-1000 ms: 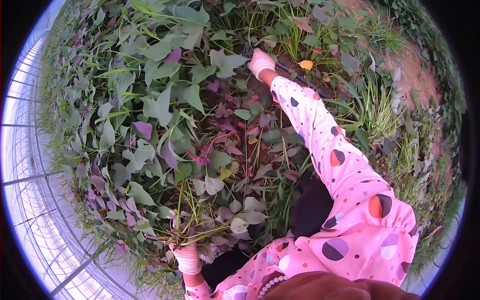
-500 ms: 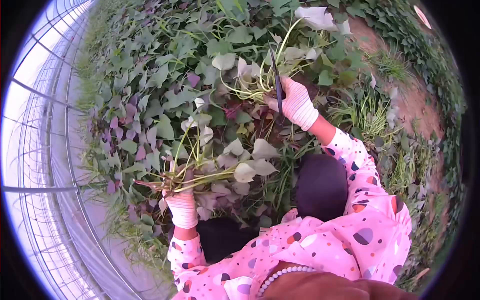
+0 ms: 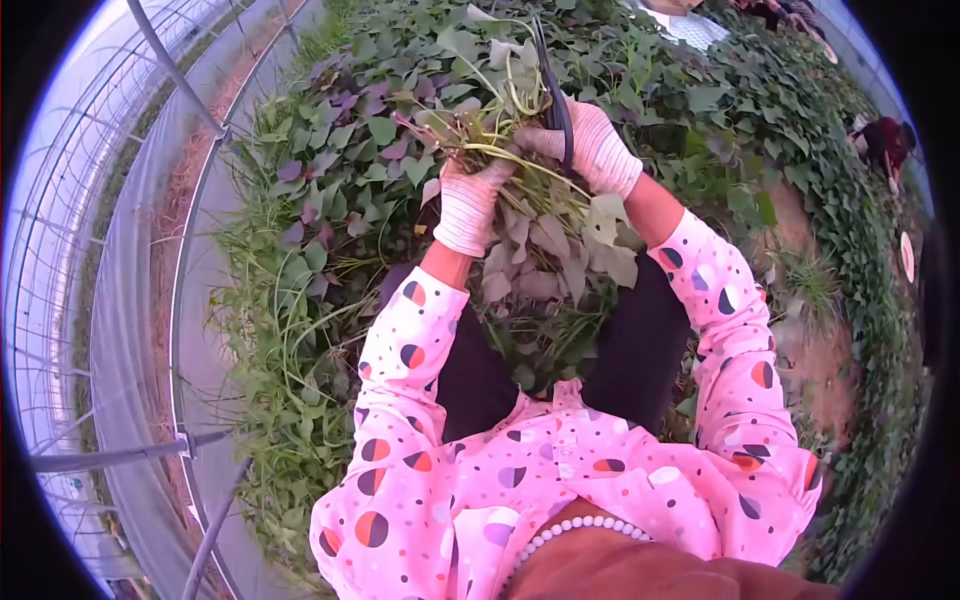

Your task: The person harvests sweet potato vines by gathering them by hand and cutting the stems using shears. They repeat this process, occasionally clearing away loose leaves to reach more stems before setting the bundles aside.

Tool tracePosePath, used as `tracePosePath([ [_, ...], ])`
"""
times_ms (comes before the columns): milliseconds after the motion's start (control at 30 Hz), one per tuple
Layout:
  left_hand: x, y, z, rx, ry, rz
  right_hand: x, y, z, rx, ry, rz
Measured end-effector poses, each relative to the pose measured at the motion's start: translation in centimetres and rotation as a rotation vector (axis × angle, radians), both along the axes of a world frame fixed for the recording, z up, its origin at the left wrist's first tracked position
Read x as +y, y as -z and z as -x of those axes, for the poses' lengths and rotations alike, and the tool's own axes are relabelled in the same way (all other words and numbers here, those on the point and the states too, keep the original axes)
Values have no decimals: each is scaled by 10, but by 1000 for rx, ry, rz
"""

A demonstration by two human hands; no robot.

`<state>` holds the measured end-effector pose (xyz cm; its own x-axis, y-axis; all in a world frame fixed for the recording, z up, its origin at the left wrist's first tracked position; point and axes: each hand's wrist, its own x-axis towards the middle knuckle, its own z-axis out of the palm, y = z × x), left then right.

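My left hand (image 3: 468,205), in a pale knitted glove, is closed round a bundle of leafy vine cuttings (image 3: 553,245), which look like sweet potato. Their leaves droop to the right, over the ground between my knees. My right hand (image 3: 598,150), gloved too, is closed on black-handled scissors (image 3: 548,75) whose blades point up and away from me. More stems and leaves (image 3: 505,80) rise beside the blades, next to the right thumb. The two hands are close together, and the stems cross between them. Whether the right fingers also grip stems is partly hidden.
Dense vine foliage (image 3: 690,110) spreads ahead and to the right, with purple leaves at left. Bare soil (image 3: 815,370) shows at right. A pipe frame with plastic sheeting (image 3: 140,270) runs along the left. Other people, one in dark red (image 3: 885,140), are at the far right.
My left hand has moved up and right with its cuttings, meeting my right hand. The stems held apart before now lie together. The view has tilted up, showing other people.
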<state>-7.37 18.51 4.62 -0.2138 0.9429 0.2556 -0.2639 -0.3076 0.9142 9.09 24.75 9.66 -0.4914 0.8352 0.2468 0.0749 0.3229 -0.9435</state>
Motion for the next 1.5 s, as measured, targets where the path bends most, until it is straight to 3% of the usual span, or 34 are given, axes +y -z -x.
tracePosePath([
  [67, -8, -7, -2, 16, 3, -6, 0, 9, 5, -131, 157, -101],
  [133, -12, -8, 2, -116, 79, 46, -2, 23, 2, -8, 167, -74],
  [200, -11, -2, 11, -121, 81, 51, -13, 20, -1, 42, 163, 128],
  [267, -8, 1, 13, -130, 84, 59, -16, 17, -1, 107, 182, 139],
  [333, -8, 2, 11, -106, 52, 27, -8, 20, -2, -48, 264, 190],
  [600, -7, -4, 5, -274, 147, 77, -1, 36, 7, 276, 149, 232],
  [800, -4, 3, 8, -306, 145, 98, -1, 30, 9, 137, 171, 184],
  [867, -2, 6, 14, -294, 155, 92, 0, 36, 15, 281, 71, 137],
  [1000, 0, 8, 17, -300, 191, 95, -1, 41, 20, 321, 58, 60],
  [1167, -3, 5, 17, -342, 240, 88, -2, 35, 16, 295, 64, 161],
  [1233, -3, 7, 19, -293, 205, 120, 2, 40, 20, 205, 194, 176],
  [1500, 3, 12, 19, -332, 125, 161, 3, 40, 31, 273, 135, 186],
])
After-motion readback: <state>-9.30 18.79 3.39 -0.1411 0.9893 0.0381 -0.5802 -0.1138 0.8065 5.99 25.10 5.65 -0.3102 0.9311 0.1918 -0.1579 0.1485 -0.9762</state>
